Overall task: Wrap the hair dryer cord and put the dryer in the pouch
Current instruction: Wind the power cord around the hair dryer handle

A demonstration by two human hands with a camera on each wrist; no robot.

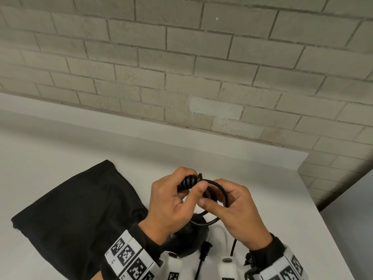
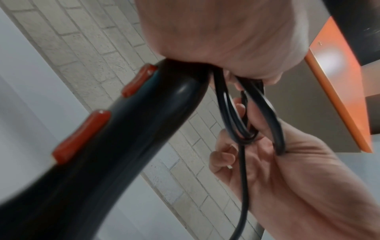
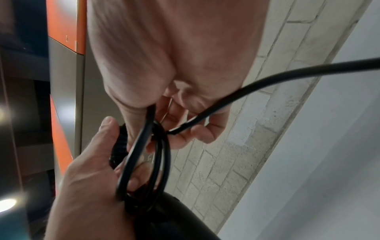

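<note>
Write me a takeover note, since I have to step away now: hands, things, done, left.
Left hand grips the hair dryer at the handle end, holding coils. Right hand pinches a loop of cord. Pouch lies on the table, left of the hands. Done: a few loops. Left: wrap the slack and plug, then bag the dryer.

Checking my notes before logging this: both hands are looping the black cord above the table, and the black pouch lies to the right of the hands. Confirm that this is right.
One detail is wrong. The head view shows the pouch lying to the left of the hands, not the right. The rest stands: the left hand and right hand are looping the black cord above the table.
</note>
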